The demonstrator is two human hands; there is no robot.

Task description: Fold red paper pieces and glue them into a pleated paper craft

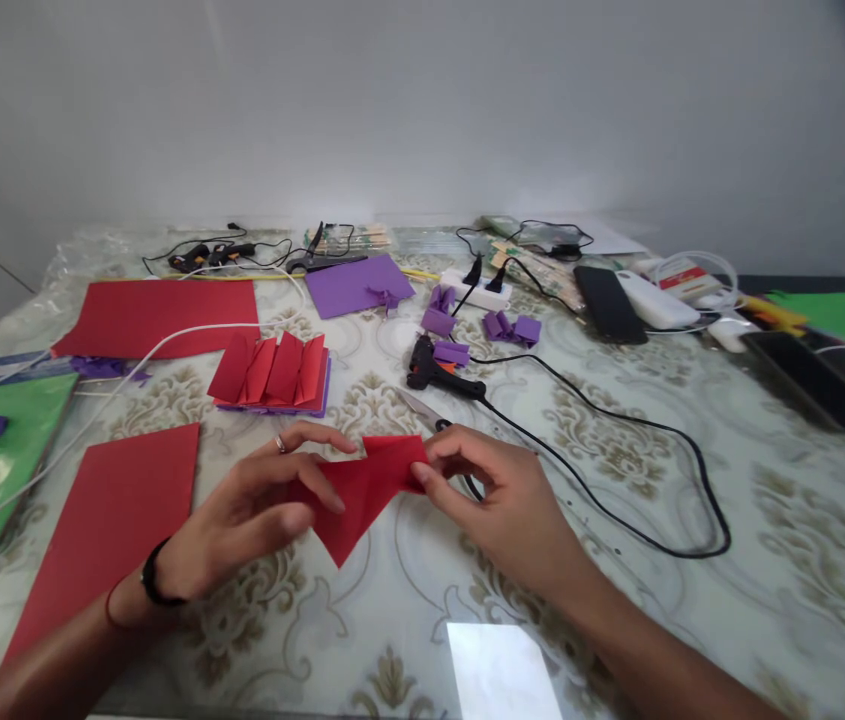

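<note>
A folded piece of red paper [373,485] is raised over the table in front of me, one pointed corner hanging down. My right hand [493,490] is closed on its right end, pinching it between thumb and fingers. With loose, spread fingers, my left hand [264,505] touches the paper's left part; its thumb stands apart. Scissors [422,408] lie just behind the right hand, their handles partly hidden by it. A black glue gun [441,375] rests behind the scissors. Folded red paper pieces [272,370] sit on a purple and red stack behind the left hand.
Red sheets [114,510] and a green pack [9,460] lie to the left. The glue gun's black cord [662,425] loops across the right side. Behind are a purple sheet [351,285], purple folded pieces [512,328] and a power strip [474,290]. Phones [609,303] lie at right.
</note>
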